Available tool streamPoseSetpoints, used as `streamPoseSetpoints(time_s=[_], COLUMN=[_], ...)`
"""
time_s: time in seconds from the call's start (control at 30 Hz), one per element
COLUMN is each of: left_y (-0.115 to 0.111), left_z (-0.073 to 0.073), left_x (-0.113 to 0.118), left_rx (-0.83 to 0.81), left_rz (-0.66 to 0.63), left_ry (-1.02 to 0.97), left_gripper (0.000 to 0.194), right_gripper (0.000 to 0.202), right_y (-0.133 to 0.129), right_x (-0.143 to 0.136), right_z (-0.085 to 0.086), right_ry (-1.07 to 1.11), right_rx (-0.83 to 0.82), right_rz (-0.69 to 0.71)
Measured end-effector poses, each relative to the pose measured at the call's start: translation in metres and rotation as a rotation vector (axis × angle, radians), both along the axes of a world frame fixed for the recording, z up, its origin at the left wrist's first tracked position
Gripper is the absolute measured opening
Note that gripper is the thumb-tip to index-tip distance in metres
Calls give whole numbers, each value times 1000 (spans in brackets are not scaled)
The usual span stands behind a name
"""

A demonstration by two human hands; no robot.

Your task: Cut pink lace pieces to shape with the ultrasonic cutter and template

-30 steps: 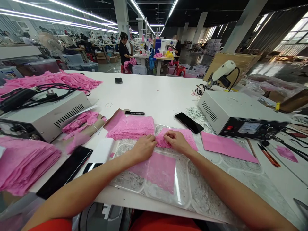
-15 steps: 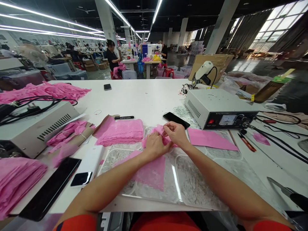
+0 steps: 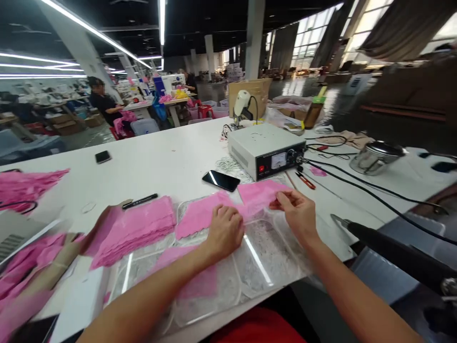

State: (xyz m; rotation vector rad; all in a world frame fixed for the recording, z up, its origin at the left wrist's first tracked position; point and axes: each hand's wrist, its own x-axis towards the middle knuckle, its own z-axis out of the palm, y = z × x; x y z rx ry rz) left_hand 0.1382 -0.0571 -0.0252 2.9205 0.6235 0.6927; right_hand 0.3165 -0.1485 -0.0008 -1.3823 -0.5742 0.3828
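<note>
My left hand (image 3: 225, 231) lies on a thin pink fabric piece (image 3: 202, 214) with scalloped edges, its fingers curled and gripping the cloth. To the right, my right hand (image 3: 297, 214) pinches the end of the cloth between thumb and fingertips. The cloth stretches between both hands and overlaps a flat pink panel (image 3: 259, 189); where one ends is hard to tell. Another pink piece (image 3: 200, 285) is partly hidden under my left forearm. A stack of pink fabric pieces (image 3: 135, 231) sits to the left. Beneath it all is a clear plastic sheet with rounded sections (image 3: 266, 259).
A black phone (image 3: 221, 180) and a grey control box (image 3: 266, 143) with cables stand beyond my hands. A black marker (image 3: 139, 201) rests by the stack. At right are orange-handled snips (image 3: 305, 180), a glass jar (image 3: 376, 158) and a black-handled tool (image 3: 389, 250).
My view has turned right. My hands, close together before on bunched pink cloth, are now apart; the right has moved rightward, and the cloth is spread flat.
</note>
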Motion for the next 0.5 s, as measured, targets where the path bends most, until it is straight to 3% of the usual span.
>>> streamPoseSetpoints(time_s=[0.1, 0.2, 0.33, 0.5], left_y=[-14, -21, -29, -43], left_z=[-10, -13, -4, 11], left_x=[-9, -17, -23, -34], left_rx=[61, 88, 60, -174], left_rz=[-252, -399, -467, -443], left_ry=[47, 82, 103, 229], left_gripper=[9, 13, 16, 16], right_gripper=[23, 22, 16, 15], right_y=[-45, -77, -96, -110], right_x=[10, 14, 19, 32], right_z=[-27, -45, -50, -47], right_ry=[-30, -152, -377, -525], right_rx=[-232, -438, -601, -775], right_rz=[-43, -59, -47, 61])
